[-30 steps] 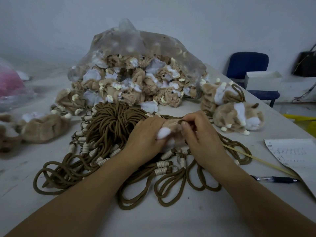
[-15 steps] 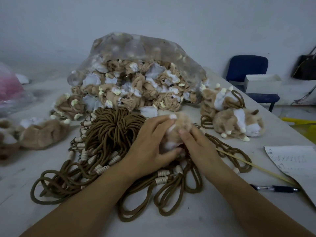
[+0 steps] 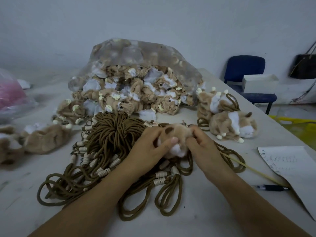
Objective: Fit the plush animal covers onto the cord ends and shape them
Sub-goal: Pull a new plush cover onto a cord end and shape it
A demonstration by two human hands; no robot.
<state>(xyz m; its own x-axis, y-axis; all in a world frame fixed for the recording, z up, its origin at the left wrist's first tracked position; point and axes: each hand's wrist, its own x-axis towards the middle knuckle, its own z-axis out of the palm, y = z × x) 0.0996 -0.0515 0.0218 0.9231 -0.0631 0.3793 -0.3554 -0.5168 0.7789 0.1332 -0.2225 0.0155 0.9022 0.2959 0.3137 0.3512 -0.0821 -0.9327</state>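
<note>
A tan and white plush animal cover (image 3: 177, 141) with a brown ear sits between both hands above the bundle of brown cords (image 3: 112, 142). My left hand (image 3: 150, 149) grips its left side, the thumb pressed on the white fur. My right hand (image 3: 203, 147) pinches its right side with curled fingers. The cord end inside the cover is hidden. The cords lie in loops with pale wound bindings (image 3: 159, 177). A clear bag (image 3: 153, 53) behind them spills several inside-out covers (image 3: 130, 93). Two finished plush animals (image 3: 232, 124) lie at the right.
A thin wooden stick (image 3: 253, 170) lies right of my right hand, beside a black pen (image 3: 271, 187) and a written sheet of paper (image 3: 290, 165). More plush covers (image 3: 42, 139) lie at the left. A pink bag (image 3: 10, 93) sits far left. A blue chair (image 3: 246, 77) stands beyond the table's right edge.
The cover has been turned in my hands; a brown ear now shows on top and the white fur faces me. Both hands shifted slightly right and keep hold.
</note>
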